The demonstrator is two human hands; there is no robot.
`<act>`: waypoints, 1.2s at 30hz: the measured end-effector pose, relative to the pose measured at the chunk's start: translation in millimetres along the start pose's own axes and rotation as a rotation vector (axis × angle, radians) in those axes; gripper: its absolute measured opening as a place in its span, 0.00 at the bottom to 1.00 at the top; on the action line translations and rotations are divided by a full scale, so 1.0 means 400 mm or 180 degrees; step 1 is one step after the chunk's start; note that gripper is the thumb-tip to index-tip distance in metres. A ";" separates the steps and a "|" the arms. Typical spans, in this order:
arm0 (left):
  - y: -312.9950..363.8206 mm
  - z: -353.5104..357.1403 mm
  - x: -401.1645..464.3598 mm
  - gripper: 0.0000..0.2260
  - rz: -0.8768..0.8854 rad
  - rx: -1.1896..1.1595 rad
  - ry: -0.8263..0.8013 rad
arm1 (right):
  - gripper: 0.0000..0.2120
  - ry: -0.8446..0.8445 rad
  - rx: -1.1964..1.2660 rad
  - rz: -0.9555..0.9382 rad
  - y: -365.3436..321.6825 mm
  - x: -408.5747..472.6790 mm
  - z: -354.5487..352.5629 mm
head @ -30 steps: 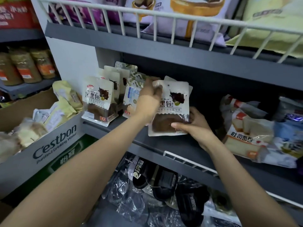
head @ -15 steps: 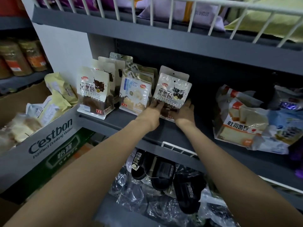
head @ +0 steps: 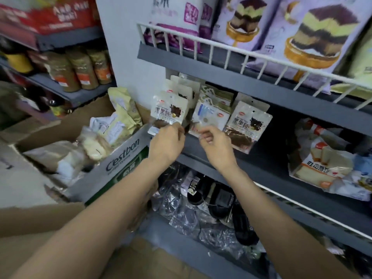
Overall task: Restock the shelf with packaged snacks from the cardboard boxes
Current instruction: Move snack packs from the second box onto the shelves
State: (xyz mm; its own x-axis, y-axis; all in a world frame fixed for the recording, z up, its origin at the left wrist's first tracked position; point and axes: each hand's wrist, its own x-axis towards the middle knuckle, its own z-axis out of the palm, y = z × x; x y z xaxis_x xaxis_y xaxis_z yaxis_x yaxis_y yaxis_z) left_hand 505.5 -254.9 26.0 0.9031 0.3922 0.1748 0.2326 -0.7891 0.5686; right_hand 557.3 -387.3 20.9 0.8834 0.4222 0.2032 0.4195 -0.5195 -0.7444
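Both my bare forearms reach up from the bottom of the frame toward the middle of the picture, wrists nearly level and close together. My left hand (head: 167, 143) has its back to me, fingers curled forward against the lower edge of the front white pouch with a dark brown cake printed on it (head: 168, 113), which stands upright at the left end of the grey metal shelf (head: 267, 168); I seem to pinch its bottom seam, though my knuckles hide the fingertips and I cannot tell how firm the hold is. My right hand (head: 216, 146) sits just beside it, fingers bent in a narrow curl at the base of the white and pale blue pouch (head: 211, 119) in the middle row, touching it (whether I actually grip it I cannot tell).

A third white pouch with brown cake (head: 246, 127) leans tilted just right of my right hand, apart from my fingers. More pouches stand behind the front ones.

To the right of that pouch the shelf is bare and dark until the clear bags of sliced bread (head: 326, 164) at the right edge of the frame. The shelf's front lip runs diagonally under my wrists. At centre left, the open grey cardboard box printed "C'estbon" (head: 120, 160) butts against the shelf end, holding yellowish and pale snack packets (head: 118, 119). Above, a white wire rail (head: 231, 49) fronts the upper shelf of large lilac cake bags (head: 314, 35)
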 end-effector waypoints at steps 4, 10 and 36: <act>-0.162 -0.123 -0.045 0.12 -0.0519 0.0045 0.0223 | 0.09 -0.0631 0.0051 -0.0151 -0.141 0.008 0.142; -0.401 -0.213 -0.024 0.14 -0.1382 0.0074 0.0207 | 0.13 -0.1606 -0.0317 -0.0400 -0.274 0.087 0.385; -0.759 -0.149 0.211 0.07 -0.1866 -0.0210 0.0962 | 0.14 -0.0982 0.0401 0.0282 -0.164 0.406 0.750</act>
State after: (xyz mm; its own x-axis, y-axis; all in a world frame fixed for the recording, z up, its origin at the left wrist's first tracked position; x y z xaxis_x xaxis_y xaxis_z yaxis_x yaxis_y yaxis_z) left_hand 489.6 46.0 -84.1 0.4904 0.8709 0.0338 0.6234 -0.3776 0.6846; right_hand 610.4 -61.7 -88.1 0.8024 0.5944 -0.0533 0.2981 -0.4765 -0.8271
